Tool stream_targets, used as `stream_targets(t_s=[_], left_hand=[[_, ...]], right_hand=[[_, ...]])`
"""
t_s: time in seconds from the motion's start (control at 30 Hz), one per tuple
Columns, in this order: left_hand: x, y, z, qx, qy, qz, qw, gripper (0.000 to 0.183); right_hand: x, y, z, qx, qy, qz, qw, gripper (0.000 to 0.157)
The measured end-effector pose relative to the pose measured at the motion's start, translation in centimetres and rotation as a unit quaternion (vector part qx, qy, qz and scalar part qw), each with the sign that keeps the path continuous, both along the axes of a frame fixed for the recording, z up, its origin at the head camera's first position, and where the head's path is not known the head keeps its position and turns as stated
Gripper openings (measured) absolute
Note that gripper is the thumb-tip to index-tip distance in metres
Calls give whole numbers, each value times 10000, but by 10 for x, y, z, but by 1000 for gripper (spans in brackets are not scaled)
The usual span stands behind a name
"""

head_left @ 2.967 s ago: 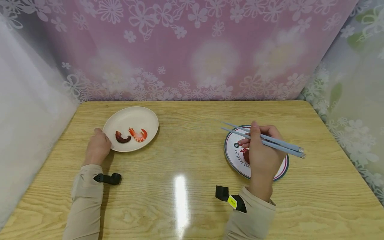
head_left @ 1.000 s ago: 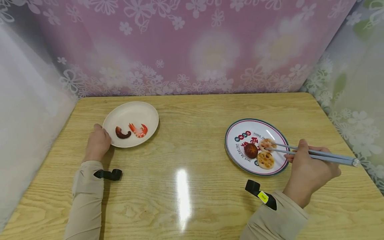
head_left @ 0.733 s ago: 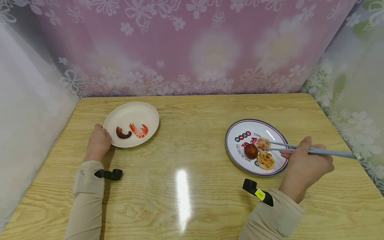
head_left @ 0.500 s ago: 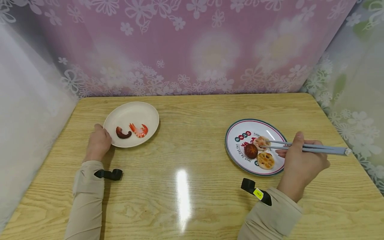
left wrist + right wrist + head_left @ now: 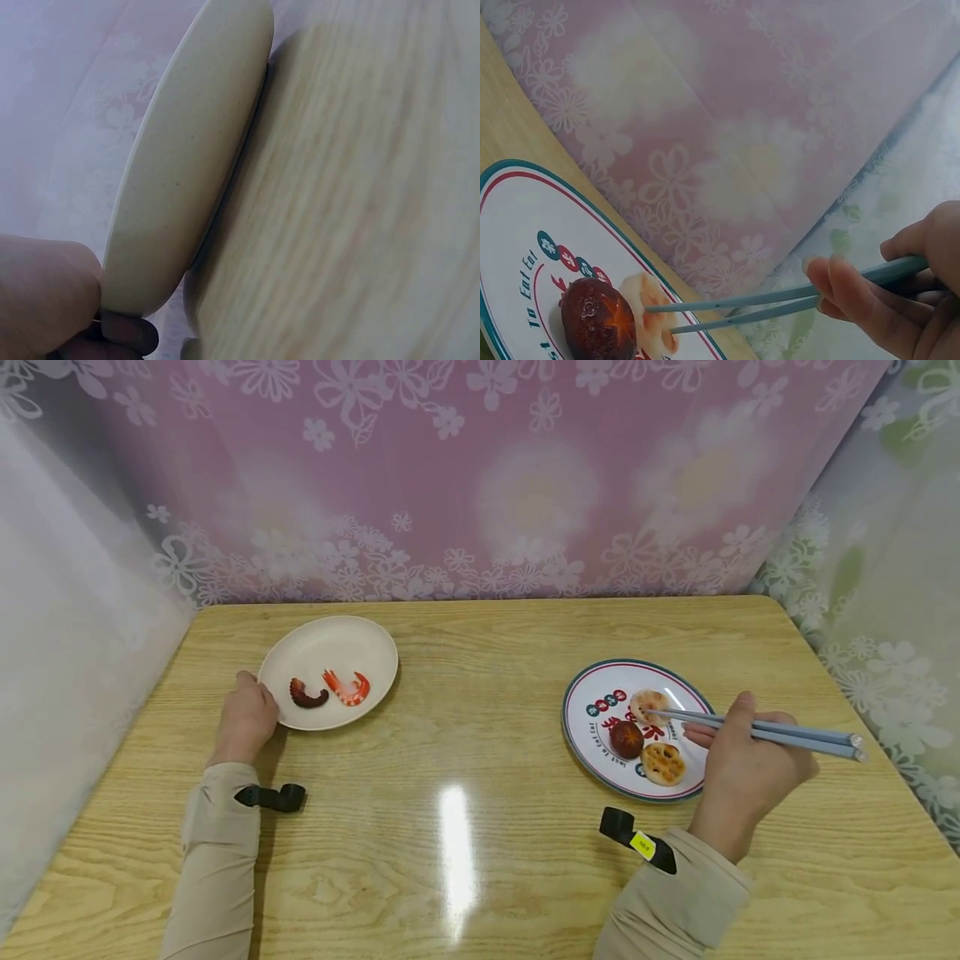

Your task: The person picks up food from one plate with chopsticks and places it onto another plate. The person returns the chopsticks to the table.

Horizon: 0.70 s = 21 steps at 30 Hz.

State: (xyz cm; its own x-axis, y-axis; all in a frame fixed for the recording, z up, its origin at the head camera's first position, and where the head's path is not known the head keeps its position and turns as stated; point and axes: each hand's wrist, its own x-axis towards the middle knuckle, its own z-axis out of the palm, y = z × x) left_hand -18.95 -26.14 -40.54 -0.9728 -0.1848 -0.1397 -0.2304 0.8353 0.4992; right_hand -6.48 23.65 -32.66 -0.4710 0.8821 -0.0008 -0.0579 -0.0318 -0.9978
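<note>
Head view: my left hand (image 5: 247,720) pinches a cream plate (image 5: 330,643), my right hand (image 5: 750,777) chopsticks (image 5: 825,746), tips at the far lotus slice (image 5: 648,702) on the printed plate (image 5: 597,680); likely light and stiff, it suits edgewise gripping.

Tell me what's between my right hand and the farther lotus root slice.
The chopsticks, held over the patterned plate; the head and right wrist views show it.

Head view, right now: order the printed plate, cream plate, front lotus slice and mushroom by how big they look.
Largest to smallest:
1. Printed plate
2. Cream plate
3. Front lotus slice
4. Mushroom
The printed plate sits nearer the camera, which may exaggerate its lead.
</note>
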Motion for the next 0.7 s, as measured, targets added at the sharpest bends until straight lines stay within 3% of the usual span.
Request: stream_targets(t_s=[0.23, 0.7], left_hand=[[-1, 0, -1, -12, 26, -26, 10000, 42], [1, 0, 0, -30, 86, -33, 10000, 41]], right_hand=[[-1, -3, -2, -272, 277, -39, 9992, 34], [-7, -4, -4, -577, 1368, -247, 9886, 33]])
